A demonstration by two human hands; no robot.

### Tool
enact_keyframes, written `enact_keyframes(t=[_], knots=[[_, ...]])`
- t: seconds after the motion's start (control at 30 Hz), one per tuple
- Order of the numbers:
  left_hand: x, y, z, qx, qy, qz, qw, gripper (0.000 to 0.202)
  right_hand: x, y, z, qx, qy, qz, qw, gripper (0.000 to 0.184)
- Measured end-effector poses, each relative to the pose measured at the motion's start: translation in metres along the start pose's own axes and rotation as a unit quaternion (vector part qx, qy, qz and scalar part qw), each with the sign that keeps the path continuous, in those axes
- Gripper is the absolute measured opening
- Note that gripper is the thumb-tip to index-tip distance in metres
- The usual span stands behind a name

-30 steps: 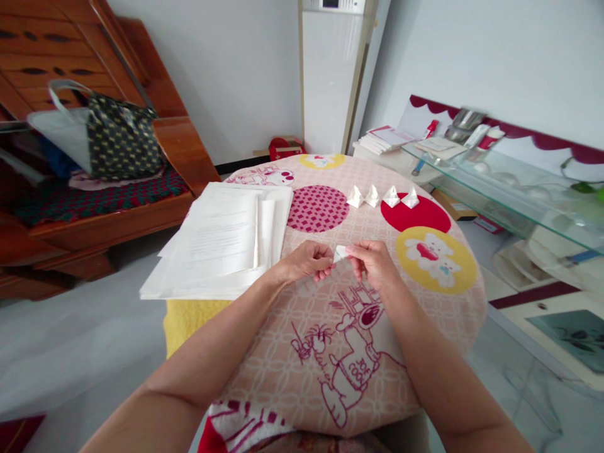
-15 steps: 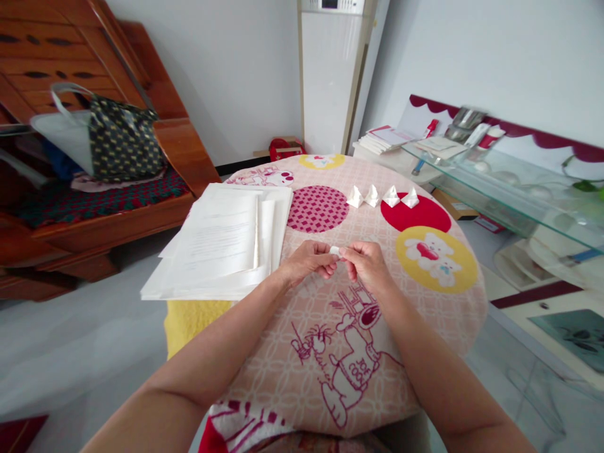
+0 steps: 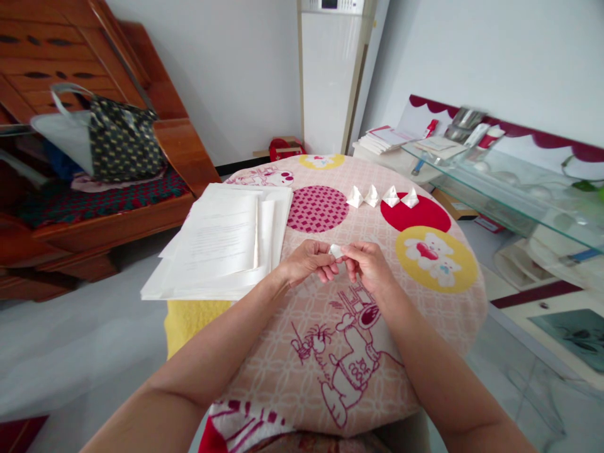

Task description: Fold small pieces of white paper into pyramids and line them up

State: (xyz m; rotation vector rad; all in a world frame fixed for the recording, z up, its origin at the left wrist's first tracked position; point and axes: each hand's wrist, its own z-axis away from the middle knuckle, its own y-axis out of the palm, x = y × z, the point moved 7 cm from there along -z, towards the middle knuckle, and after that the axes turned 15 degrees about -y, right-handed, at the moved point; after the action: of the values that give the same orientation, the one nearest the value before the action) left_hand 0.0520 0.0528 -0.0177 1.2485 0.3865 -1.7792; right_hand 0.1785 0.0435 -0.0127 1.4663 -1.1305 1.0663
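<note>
A small folded piece of white paper [image 3: 335, 251] is pinched between my two hands, above the middle of the table. My left hand [image 3: 311, 261] grips its left side between thumb and fingers. On the other side, my right hand [image 3: 365, 259] holds it by thumb and forefinger. Fingers hide part of the paper. Beyond my hands, several small folded white paper shapes [image 3: 391, 197] stand in a row. To the left lies a stack of white paper sheets [image 3: 221, 236], some with print.
A pink patterned cloth [image 3: 302, 371] covers the round table. To the right stands a glass-topped stand [image 3: 509, 182] with booklets [image 3: 382, 139] and metal bowls [image 3: 465, 123] nearby. A wooden bench [image 3: 174, 151] at left carries a dark patterned bag [image 3: 125, 138].
The folded paper has been turned slightly and shows a more pointed top between my fingers. My hands have shifted only a little; the row and the stack are unmoved.
</note>
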Motion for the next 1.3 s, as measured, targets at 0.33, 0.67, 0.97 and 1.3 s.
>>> enact_keyframes(t=[0.33,0.67,0.97,1.3], knots=[[-0.001,-0.002,0.007,0.051,-0.010,-0.041,0.998,0.023,-0.006,0.002,-0.001,0.014,0.007,0.002,1.000,0.032],[0.000,-0.011,0.003,-0.002,-0.004,-0.090,0.996,0.038,0.010,-0.006,-0.001,-0.039,-0.077,0.056,0.995,0.033],[-0.005,-0.008,0.005,-0.036,0.033,-0.130,0.990,0.038,0.008,-0.005,-0.002,-0.002,-0.062,0.030,0.998,0.034],[-0.003,-0.002,0.002,0.052,0.037,0.014,0.998,0.055,0.013,-0.010,-0.001,-0.021,-0.096,0.011,0.995,0.030]])
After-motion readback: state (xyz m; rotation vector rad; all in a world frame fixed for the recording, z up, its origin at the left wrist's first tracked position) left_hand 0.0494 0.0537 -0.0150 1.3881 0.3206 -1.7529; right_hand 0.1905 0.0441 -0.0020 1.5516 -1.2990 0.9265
